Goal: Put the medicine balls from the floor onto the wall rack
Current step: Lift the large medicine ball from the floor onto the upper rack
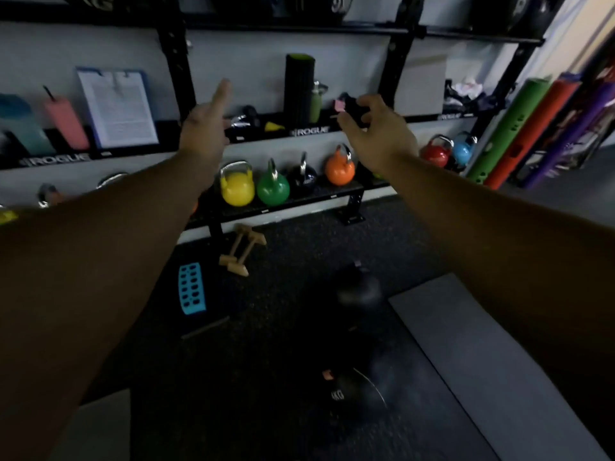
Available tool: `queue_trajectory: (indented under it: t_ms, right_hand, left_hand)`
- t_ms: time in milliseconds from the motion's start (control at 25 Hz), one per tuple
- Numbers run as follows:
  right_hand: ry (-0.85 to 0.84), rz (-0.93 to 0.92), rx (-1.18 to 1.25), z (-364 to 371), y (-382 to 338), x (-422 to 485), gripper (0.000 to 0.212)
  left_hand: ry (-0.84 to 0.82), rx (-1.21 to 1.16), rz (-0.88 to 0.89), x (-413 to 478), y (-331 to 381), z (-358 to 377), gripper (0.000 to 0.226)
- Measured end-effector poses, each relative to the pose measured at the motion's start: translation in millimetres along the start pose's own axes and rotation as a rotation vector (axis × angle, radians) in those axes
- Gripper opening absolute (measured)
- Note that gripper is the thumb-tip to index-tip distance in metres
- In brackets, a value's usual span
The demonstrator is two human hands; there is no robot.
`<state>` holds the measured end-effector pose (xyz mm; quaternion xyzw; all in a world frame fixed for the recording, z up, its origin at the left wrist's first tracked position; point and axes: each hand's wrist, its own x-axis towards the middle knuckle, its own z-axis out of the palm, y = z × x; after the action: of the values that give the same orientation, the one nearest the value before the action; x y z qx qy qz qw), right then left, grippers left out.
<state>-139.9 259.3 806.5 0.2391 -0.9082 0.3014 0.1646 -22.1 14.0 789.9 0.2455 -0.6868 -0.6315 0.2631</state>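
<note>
Reaching empty: left hand (203, 128) spread, right hand (372, 131) half-curled | medicine ball (356, 394) on floor, likely heavy, round | cradle both sides underneath

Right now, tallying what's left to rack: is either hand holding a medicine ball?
No: both the left hand and right hand are empty, while one medicine ball sits on the floor.

Glossy yellow kettlebell (237, 189) mid-frame, matt black metal rack (173, 54) upper left, speckled rubbery floor (283, 247), wooden parallettes (241, 249).
</note>
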Motion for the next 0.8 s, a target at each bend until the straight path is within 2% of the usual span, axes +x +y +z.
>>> queue_trajectory:
  t_ms: [160,320,440,640,800]
  right_hand:
    - [-0.104,0.089,-0.023,13.2,59.5,-44.6,0.067]
    - [-0.217,0.11,-0.071,29.4,128.7,-61.3,0.071]
    - [-0.329,0.04,-0.157,50.3,204.9,-80.2,0.071]
    - [-0.545,-0.044,-0.223,91.2,317.9,-118.9,0.068]
    - [-0.635,-0.092,-0.271,148.0,386.0,-139.9,0.068]
  left_hand:
    - [-0.051,0.028,-0.077,-37.1,-46.8,59.8,0.061]
    - [-0.064,0.158,-0.112,-62.5,-88.3,115.0,0.051]
    - [-0.072,0.249,-0.154,-92.3,-142.2,168.9,0.068]
    - [-0.148,0.427,-0.229,-125.3,-239.8,271.8,0.069]
    - [-0.155,0.524,-0.345,-137.0,-315.3,330.3,0.085]
